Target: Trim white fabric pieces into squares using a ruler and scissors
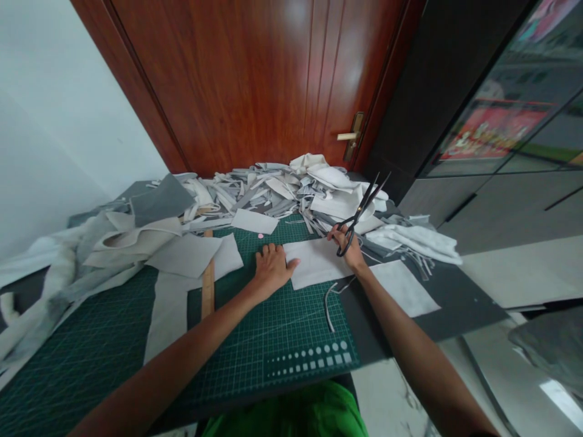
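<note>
right hand (pixel 348 252) grips black shears (pixel 361 212) above white cloth (pixel 314 264), probably felt

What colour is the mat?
The cutting mat is dark green with a pale grid; best in head view.

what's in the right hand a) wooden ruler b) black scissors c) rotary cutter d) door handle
B: the right hand grips black scissors by the finger loops, blades pointing up and away, just above a white fabric piece.
</note>
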Available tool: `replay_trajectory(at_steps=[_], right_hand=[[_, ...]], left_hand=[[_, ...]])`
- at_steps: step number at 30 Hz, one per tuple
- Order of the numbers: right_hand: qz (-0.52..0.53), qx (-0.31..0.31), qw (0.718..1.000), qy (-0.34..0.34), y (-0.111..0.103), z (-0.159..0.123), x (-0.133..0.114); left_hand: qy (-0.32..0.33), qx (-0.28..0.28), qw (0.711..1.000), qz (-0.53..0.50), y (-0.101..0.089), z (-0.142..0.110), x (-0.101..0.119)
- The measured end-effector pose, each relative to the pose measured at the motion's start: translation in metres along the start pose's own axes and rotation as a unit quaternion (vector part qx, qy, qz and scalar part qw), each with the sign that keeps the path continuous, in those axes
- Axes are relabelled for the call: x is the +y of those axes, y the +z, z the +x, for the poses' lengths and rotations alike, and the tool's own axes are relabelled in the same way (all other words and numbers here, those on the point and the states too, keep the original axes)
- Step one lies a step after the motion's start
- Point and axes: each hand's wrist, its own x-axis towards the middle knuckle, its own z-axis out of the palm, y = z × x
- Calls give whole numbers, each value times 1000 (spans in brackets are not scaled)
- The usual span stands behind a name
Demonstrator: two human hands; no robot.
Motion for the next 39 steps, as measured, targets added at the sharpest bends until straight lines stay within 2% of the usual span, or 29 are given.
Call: replay_trajectory(at_steps=[2, 4, 8, 13, 16, 20, 24, 27, 30, 36, 39], right_hand=[[-22, 54, 996, -62, 1, -1, 2], [-49, 80, 990, -109, 2, -1, 3], [-118, 82, 978, -152, 2, -2, 5], [-219, 70, 958, -171, 1, -4, 5], [-286, 58, 940, -178, 5, -8, 3], [-373, 37, 911, -170, 14, -13, 1], [-431, 30, 890, -144, 17, -13, -1], [-456, 45, 881, -120, 13, -11, -2], [-472, 69, 873, -101, 7, -9, -3], [-480, 81, 868, -99, 7, -9, 2], [-485, 69, 865, -112, 9, -11, 3]], left_hand=[[0, 0, 1000, -22, 7, 9, 5], [8, 0, 999, -47, 11, 14, 2], [23, 1, 995, -97, 11, 13, -27], [29, 19, 988, -149, 4, -7, -84], [43, 46, 985, -160, 0, -22, -111], [61, 78, 986, -135, -4, -42, -135], [90, 69, 988, -103, -13, -59, -149], [103, 61, 989, -90, -19, -66, -151], [110, 57, 988, -91, -21, -61, -143], [117, 39, 985, -118, -6, -20, -110], [105, 20, 986, -127, -1, -8, -104]])
